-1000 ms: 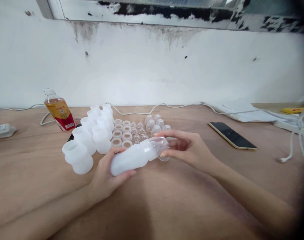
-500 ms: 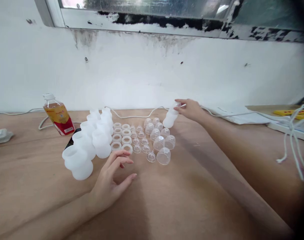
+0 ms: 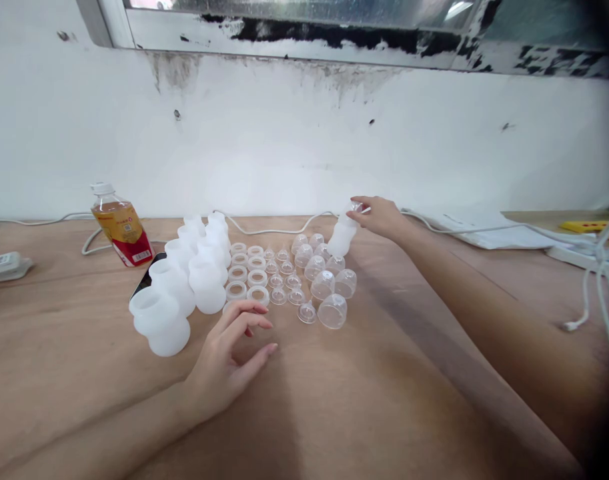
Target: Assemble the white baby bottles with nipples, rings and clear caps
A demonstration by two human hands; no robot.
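My right hand (image 3: pixel 377 217) reaches to the back of the table and pinches the clear top of a white baby bottle (image 3: pixel 342 235), which stands behind the clear domed caps (image 3: pixel 333 311). Over the table in front, my left hand (image 3: pixel 229 353) is empty, its fingers curved and apart. Close to its fingertips are rows of white collar rings (image 3: pixel 257 295) and clear bottle nipples (image 3: pixel 307 312). On the left, several frosted white bottle bodies (image 3: pixel 163 320) stand with open mouths in two rows.
A drink bottle (image 3: pixel 123 225) with a yellow and red label stands at the back left, beside a dark phone (image 3: pixel 147 278) partly hidden by the bottle bodies. A white cable (image 3: pixel 269 233) runs along the wall. Papers (image 3: pixel 489 230) and tied white cords (image 3: pixel 601 273) lie at right.
The view has shifted slightly, moving everything a little in the picture. Both hands keep nearly the same pose, with the right one still on the baby bottle's top.
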